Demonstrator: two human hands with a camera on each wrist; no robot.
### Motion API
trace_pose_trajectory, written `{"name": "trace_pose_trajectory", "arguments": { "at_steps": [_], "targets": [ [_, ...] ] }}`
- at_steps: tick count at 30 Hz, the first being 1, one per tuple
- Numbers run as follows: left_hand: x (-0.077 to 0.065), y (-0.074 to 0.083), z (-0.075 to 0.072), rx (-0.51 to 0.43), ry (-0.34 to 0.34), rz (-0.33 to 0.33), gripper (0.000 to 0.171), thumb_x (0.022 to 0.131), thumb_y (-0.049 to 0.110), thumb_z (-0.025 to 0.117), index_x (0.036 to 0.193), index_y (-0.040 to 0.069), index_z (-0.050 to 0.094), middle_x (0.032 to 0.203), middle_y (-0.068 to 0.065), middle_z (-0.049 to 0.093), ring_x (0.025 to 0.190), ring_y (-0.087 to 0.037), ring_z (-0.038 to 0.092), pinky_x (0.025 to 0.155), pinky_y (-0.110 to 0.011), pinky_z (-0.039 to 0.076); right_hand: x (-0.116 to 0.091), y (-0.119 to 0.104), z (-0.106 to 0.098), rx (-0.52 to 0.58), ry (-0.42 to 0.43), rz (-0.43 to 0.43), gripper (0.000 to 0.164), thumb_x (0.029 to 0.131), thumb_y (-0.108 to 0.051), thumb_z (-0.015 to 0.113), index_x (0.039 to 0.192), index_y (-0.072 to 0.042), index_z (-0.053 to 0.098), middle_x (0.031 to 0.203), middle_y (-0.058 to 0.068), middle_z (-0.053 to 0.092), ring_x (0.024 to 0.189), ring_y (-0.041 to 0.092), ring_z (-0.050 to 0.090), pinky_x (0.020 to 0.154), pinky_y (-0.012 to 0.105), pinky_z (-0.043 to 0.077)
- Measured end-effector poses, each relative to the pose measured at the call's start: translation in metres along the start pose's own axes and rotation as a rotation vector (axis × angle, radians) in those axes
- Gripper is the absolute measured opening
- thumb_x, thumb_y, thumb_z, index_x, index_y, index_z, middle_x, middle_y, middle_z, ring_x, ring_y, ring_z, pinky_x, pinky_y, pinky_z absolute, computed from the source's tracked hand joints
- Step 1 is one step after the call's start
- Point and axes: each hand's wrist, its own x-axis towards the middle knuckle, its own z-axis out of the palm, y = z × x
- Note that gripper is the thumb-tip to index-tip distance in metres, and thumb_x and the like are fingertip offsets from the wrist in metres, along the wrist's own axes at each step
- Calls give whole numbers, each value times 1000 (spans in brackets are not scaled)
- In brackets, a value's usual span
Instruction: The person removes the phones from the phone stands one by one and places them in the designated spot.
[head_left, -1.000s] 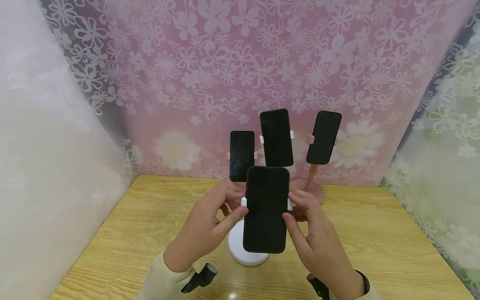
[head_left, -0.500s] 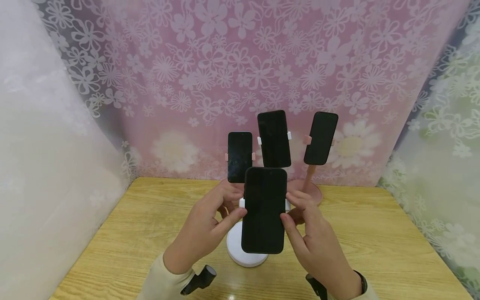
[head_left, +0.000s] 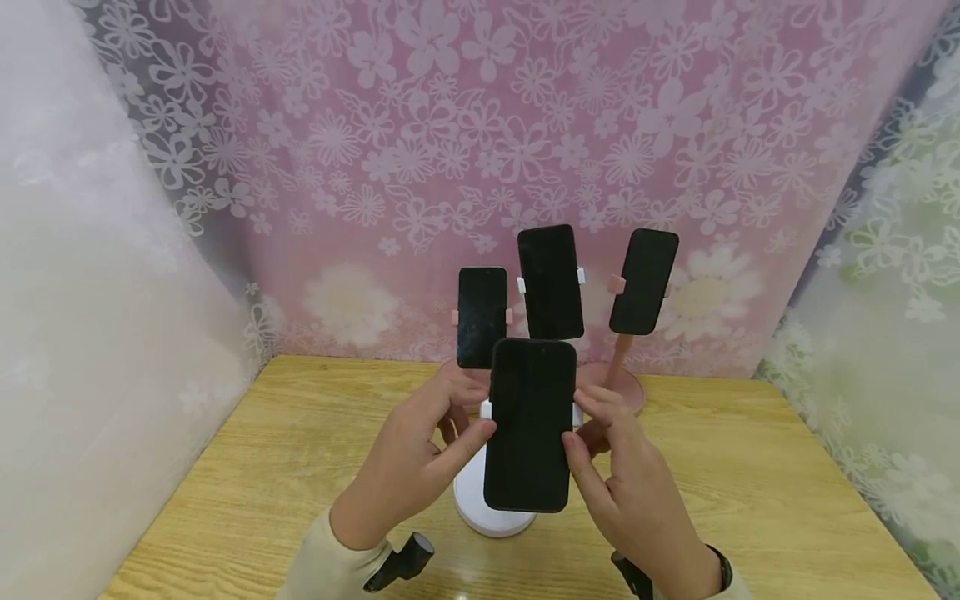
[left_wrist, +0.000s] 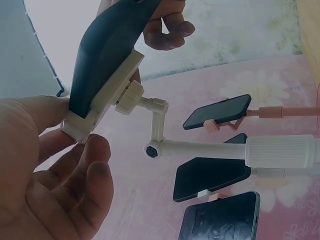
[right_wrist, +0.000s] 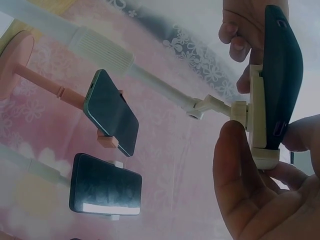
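Note:
A black phone (head_left: 530, 425), screen toward me, sits in the clamp (left_wrist: 115, 80) of a white phone stand, whose round base (head_left: 491, 525) shows below it. My left hand (head_left: 405, 462) holds its left edge, thumb on the rim and fingers bent behind near the white clamp jaw. On the opposite edge, my right hand (head_left: 637, 492) grips likewise, thumb at the side of the phone and fingers about the clamp. From the right wrist view, the phone (right_wrist: 283, 75) appears edge-on against the clamp's back plate, with a round knob (right_wrist: 239, 112) and jointed arm behind it.
Behind stand three more phones in holders: a left phone (head_left: 482, 317) in pink jaws, a middle phone (head_left: 551, 282) in white ones, and a right phone (head_left: 645, 282) on a pink stand. Flowered cloth (head_left: 420, 167) hangs at the back of the wooden table (head_left: 277, 467).
The whole head view shifts slightly. Both hands keep their places on the phone's edges, and the phone stays in its clamp.

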Motion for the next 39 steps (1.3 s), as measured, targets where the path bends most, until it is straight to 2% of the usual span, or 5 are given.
{"name": "trace_pose_trajectory", "arguments": {
  "at_steps": [10, 18, 25, 31, 39],
  "targets": [
    [3, 0, -5, 8, 1, -2, 34, 99, 20, 73, 131, 22, 59, 99, 7, 65, 73, -3, 58, 63, -23, 53, 1, -1, 5, -2, 63, -73, 42, 109, -24, 54, 140, 4, 51, 140, 14, 56, 80, 13, 63, 80, 12, 52],
    [2, 4, -4, -38, -52, -71, 26, 101, 21, 70, 124, 18, 57, 105, 8, 61, 75, -3, 57, 66, -25, 53, 1, -8, 5, 9, 11, 38, 60, 92, 5, 67, 146, 2, 39, 156, 11, 42, 120, 22, 60, 95, 14, 49],
    [0, 2, -2, -42, -50, -63, 29, 103, 22, 68, 128, 15, 55, 104, 3, 57, 77, -5, 55, 67, -27, 52, 27, -20, -11, -123, -110, 47, 74, 104, -22, 60, 163, -11, 16, 173, 4, 7, 150, 31, 36, 105, 54, 49],
    [-1, 2, -2, -11, -49, -51, 30, 102, 24, 68, 128, 15, 56, 105, 5, 58, 77, -4, 54, 67, -27, 53, 61, -38, -16, -280, -234, 4, 70, 107, -42, 54, 166, -16, 24, 172, 3, 20, 155, 30, 26, 118, 58, 32],
    [0, 6, -1, 20, -22, 3, 26, 101, 23, 70, 123, 13, 60, 99, 4, 62, 74, -5, 54, 65, -27, 53, 86, -42, -11, -492, -332, -73, 59, 109, -39, 50, 156, -5, 43, 159, 15, 45, 139, 36, 49, 97, 51, 55]
  ]
}}
